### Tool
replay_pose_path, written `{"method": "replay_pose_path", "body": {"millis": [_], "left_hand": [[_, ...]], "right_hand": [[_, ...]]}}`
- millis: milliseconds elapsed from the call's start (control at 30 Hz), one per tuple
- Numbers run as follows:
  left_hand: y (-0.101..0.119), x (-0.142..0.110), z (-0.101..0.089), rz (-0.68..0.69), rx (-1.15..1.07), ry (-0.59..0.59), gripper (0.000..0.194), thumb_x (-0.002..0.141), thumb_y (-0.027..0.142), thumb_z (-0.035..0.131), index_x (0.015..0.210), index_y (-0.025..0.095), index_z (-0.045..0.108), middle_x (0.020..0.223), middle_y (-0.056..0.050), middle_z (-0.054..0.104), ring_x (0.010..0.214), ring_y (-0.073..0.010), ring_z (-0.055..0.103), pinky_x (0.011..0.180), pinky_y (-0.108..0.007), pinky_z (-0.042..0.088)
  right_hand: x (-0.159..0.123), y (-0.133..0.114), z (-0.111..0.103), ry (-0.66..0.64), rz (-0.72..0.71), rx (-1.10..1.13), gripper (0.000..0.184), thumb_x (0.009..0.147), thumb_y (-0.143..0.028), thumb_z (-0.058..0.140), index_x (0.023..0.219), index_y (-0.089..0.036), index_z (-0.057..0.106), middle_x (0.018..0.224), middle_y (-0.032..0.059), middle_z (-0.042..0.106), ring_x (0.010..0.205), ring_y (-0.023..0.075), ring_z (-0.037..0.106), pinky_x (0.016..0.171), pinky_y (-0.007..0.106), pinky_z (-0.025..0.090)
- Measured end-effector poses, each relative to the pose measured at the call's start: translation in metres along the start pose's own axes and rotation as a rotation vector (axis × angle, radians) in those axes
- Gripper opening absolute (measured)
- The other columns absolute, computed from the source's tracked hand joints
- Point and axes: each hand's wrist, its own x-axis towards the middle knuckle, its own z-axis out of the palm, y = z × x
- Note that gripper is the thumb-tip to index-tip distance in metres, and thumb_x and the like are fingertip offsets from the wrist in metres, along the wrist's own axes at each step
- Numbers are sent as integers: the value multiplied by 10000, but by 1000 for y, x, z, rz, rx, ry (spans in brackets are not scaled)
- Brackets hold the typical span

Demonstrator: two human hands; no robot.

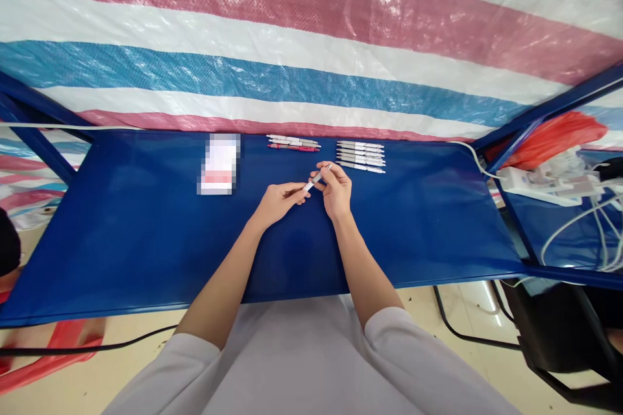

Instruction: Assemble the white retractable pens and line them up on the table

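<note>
Between my two hands, above the middle of the blue table, a white and grey pen is held at a slant. The fingers of my left hand pinch its lower white end. Around its upper grey part close the fingers of my right hand. Just beyond my right hand lies a row of several white and grey pens, side by side. Farther left, behind my hands, sits a smaller group of pens, with a red pen at its near side.
A blurred-out white and pink item lies at the left back. Striped plastic sheeting rises behind the table between blue metal posts. On the right are white power strips with cables, a red plastic bag and a black chair.
</note>
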Motion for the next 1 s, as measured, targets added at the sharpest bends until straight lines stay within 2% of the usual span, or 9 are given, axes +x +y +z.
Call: {"method": "replay_pose_path", "body": {"millis": [133, 233, 300, 400, 467, 733, 900, 1000], "left_hand": [[10, 0, -6, -42, -55, -91, 388, 831, 486, 657, 1046, 176, 746, 877, -75, 760, 700, -168, 680, 685, -299, 565], [19, -3, -4, -131, -137, -227, 379, 850, 491, 630, 992, 161, 748, 884, -100, 756, 684, -171, 679, 624, -288, 555], [21, -5, 0, -176, -190, -262, 381, 831, 480, 659, 1024, 160, 727, 920, -107, 754, 692, -177, 687, 610, -291, 557], [19, -5, 6, -188, -218, -235, 384, 777, 455, 724, 1023, 160, 708, 908, -103, 753, 710, -193, 695, 616, -308, 569], [16, -4, 7, -182, -226, -220, 377, 758, 440, 744, 1010, 162, 706, 891, -97, 754, 719, -200, 701, 640, -324, 579], [19, -3, -2, -200, -240, -250, 404, 805, 476, 700, 1049, 154, 699, 926, -115, 755, 704, -191, 706, 659, -322, 583], [16, -2, -8, -172, -242, -251, 418, 825, 503, 670, 1053, 155, 711, 981, -136, 750, 752, -214, 717, 678, -338, 588], [14, -1, -9, -160, -233, -225, 413, 818, 500, 679, 1046, 157, 717, 957, -127, 753, 747, -210, 714, 673, -334, 587]], "right_hand": [[0, -1, -1, 26, 11, 23, 248, 662, -340, 800, 840, -217, 678, 850, -21, 707, 740, 129, 702, 707, 282, 607], [1, -1, -1, 28, 13, 38, 249, 649, -344, 807, 777, -213, 639, 757, -45, 664, 642, 97, 659, 630, 247, 600], [1, 0, -1, 32, 9, 39, 285, 640, -350, 810, 719, -216, 570, 732, -64, 625, 583, 74, 610, 552, 220, 582], [1, 2, 0, 63, -13, 28, 388, 613, -347, 821, 689, -226, 461, 736, -85, 586, 536, 54, 550, 470, 195, 548], [1, 2, 1, 73, -24, 18, 400, 611, -343, 822, 707, -232, 450, 741, -89, 577, 535, 51, 536, 469, 194, 551], [-1, -2, 0, -38, 41, 72, 260, 695, -389, 763, 877, -235, 660, 789, -43, 659, 654, 96, 634, 590, 241, 606], [2, -4, -1, -33, 94, 55, 308, 666, -352, 788, 932, -234, 690, 882, -13, 737, 780, 149, 719, 677, 277, 622], [5, -2, 1, -38, 108, 56, 315, 657, -344, 805, 922, -233, 677, 862, -24, 734, 766, 138, 721, 681, 265, 620]]}}
